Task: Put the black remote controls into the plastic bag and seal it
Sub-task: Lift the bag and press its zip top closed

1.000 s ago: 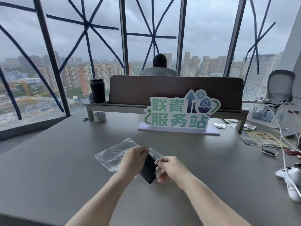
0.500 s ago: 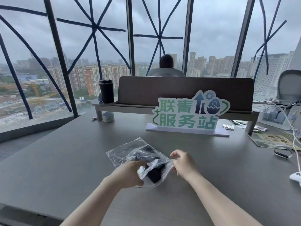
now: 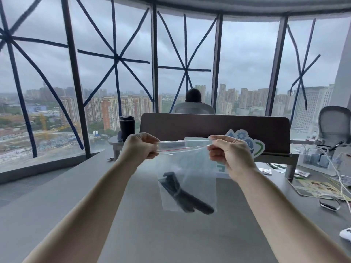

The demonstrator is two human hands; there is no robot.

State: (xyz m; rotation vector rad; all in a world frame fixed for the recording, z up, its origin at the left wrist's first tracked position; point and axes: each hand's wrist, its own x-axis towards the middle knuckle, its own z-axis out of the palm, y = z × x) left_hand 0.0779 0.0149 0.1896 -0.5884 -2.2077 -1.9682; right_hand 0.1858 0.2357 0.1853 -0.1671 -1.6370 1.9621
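A clear plastic bag (image 3: 197, 168) with a red-lined zip strip hangs in the air above the grey table (image 3: 76, 196). My left hand (image 3: 141, 147) pinches the left end of its top edge. My right hand (image 3: 228, 152) pinches the right end. Between them the strip is stretched level. Two black remote controls (image 3: 182, 192) lie slanted at the bottom of the bag, overlapping each other. Whether the zip strip is pressed together along its whole length I cannot tell.
Behind the bag stand a brown desk divider (image 3: 214, 128) and a green-and-white sign (image 3: 254, 147). A black cup (image 3: 126, 128) is at the back left. Cables, leaflets, a wristband (image 3: 329, 205) and a white controller (image 3: 345, 234) lie at the right. A person sits beyond the divider.
The bag lay on the table with both hands working a remote into it. Both hands have since lifted it by its top edge and the remotes have slid to the bottom.
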